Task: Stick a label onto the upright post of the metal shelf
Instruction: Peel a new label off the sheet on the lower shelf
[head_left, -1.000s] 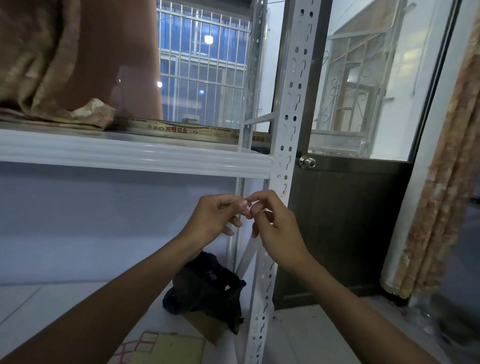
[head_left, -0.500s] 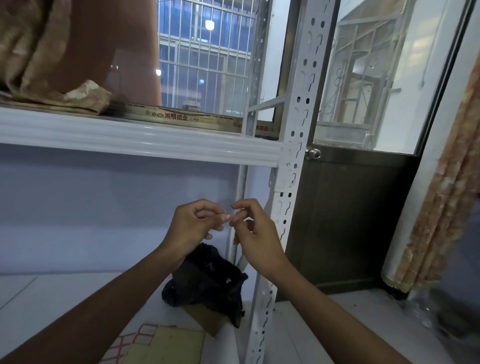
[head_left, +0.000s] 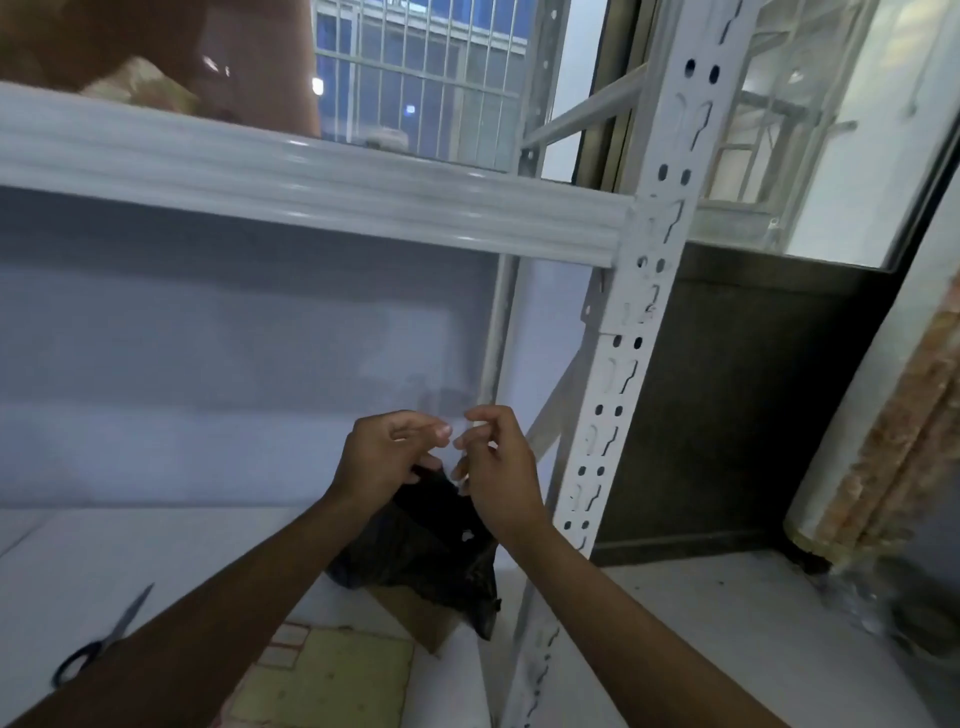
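The white perforated upright post (head_left: 626, 374) of the metal shelf rises right of centre. My left hand (head_left: 384, 457) and my right hand (head_left: 501, 470) are held close together just left of the post, not touching it. Their fingertips are pinched and face each other over a narrow gap. A small pale label (head_left: 474, 424) shows at my right fingertips; it is mostly hidden, and whether it reaches my left fingertips is unclear. A lighter rectangular patch (head_left: 631, 309) sits on the post below the shelf beam; what it is cannot be told.
The white shelf beam (head_left: 311, 176) crosses above my hands. On the lower shelf board lie a black plastic bag (head_left: 431, 551), a cardboard piece (head_left: 421, 618), a yellowish mat (head_left: 322, 680) and scissors (head_left: 104, 644). A dark door panel (head_left: 727, 415) and a curtain (head_left: 883, 441) are to the right.
Both hands have moved down and left, away from the post they were next to. Their fingertips, touching before, are now slightly apart. The view has tilted downward.
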